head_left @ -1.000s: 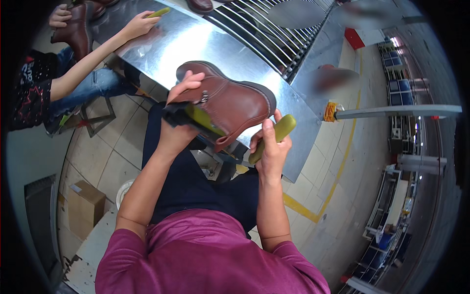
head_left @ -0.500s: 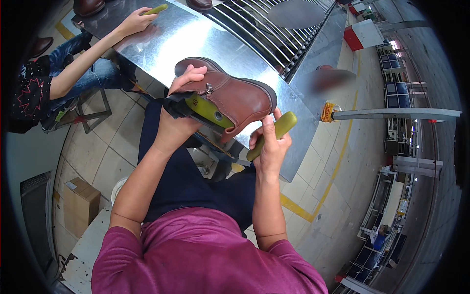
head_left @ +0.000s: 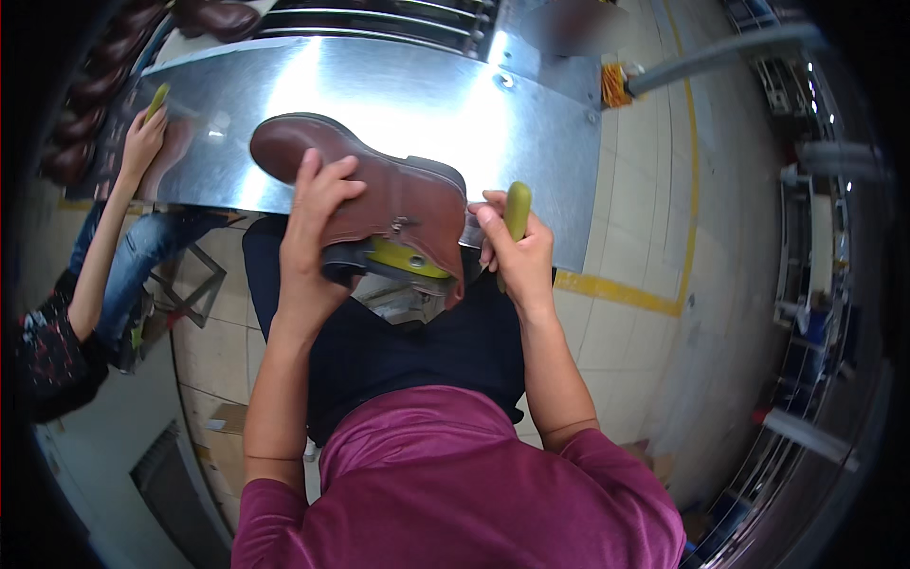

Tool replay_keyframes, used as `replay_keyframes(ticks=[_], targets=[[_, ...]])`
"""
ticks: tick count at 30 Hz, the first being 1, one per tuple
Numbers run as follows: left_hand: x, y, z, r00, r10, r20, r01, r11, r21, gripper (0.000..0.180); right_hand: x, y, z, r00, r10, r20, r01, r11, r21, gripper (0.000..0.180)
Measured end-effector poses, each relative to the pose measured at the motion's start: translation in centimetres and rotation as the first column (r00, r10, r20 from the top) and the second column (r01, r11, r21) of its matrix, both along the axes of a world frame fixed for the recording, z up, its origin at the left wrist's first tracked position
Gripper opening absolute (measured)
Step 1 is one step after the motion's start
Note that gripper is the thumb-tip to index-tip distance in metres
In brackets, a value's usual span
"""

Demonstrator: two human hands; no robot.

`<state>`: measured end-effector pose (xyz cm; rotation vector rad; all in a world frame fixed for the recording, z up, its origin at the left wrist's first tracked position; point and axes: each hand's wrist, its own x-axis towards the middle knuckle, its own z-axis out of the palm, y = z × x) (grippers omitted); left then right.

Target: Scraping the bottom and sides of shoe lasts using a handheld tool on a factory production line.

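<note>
A brown leather ankle boot [head_left: 384, 194] with a dark sole and a small metal buckle lies on its side in the air over the near edge of the metal table. Inside its opening shows a yellow-green shoe last [head_left: 408, 258]. My left hand [head_left: 313, 232] is closed around the boot's near left side, fingers spread on the upper. At the heel end, my right hand [head_left: 521, 256] grips a green-handled tool [head_left: 518, 211]. A grey, flat piece shows between those fingers and the boot; I cannot tell its exact form.
The shiny metal table [head_left: 379, 76] stretches ahead, with a roller conveyor [head_left: 379, 24] behind it. At left a co-worker's hand [head_left: 142, 147] holds a green-handled tool. Several brown boots [head_left: 104, 90] stand at far left. A metal bar [head_left: 720, 59] juts in at upper right; a cardboard box [head_left: 226, 431] sits lower left.
The view has turned, shifting the scene. The boot has rotated in my left hand, its toe now pointing farther left. My right hand keeps the tool, now more upright beside the heel.
</note>
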<state>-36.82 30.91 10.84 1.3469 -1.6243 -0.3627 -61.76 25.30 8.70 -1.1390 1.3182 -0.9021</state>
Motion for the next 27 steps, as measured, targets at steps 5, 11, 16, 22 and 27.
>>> replay_keyframes(ticks=[5, 11, 16, 22, 27], targets=[[-0.6, -0.7, -0.3, 1.0, 0.017, 0.004, -0.017, 0.999, 0.046, 0.06, -2.4, 0.6, 1.6, 0.931, -0.044, 0.363, 0.085, 0.991, -0.099, 0.022], [-0.9, -1.5, 0.6, 1.0, -0.001, 0.012, 0.0, 0.994, 0.109, 0.063, -4.3, 2.8, 7.9, 0.766, 0.269, 0.583, 0.066, 0.87, -0.488, 0.021], [-0.7, -1.8, 0.2, 0.997, 0.01, 0.076, -0.02, 0.989, 0.145, 0.067, -5.8, 2.5, 12.0, 0.679, 0.484, 0.552, 0.025, 0.737, -0.676, 0.027], [-0.7, -1.5, 0.1, 0.998, 0.018, 0.066, -0.027, 0.989, 0.143, 0.064, -4.9, -0.3, 13.4, 0.644, 0.641, 0.418, -0.063, 0.589, -0.806, 0.053], [-1.5, -1.3, -1.0, 0.997, 0.017, 0.07, -0.022, 0.998, 0.065, 0.056, -4.4, 2.6, 10.7, 0.789, 0.413, 0.455, 0.053, 0.692, -0.72, 0.023]])
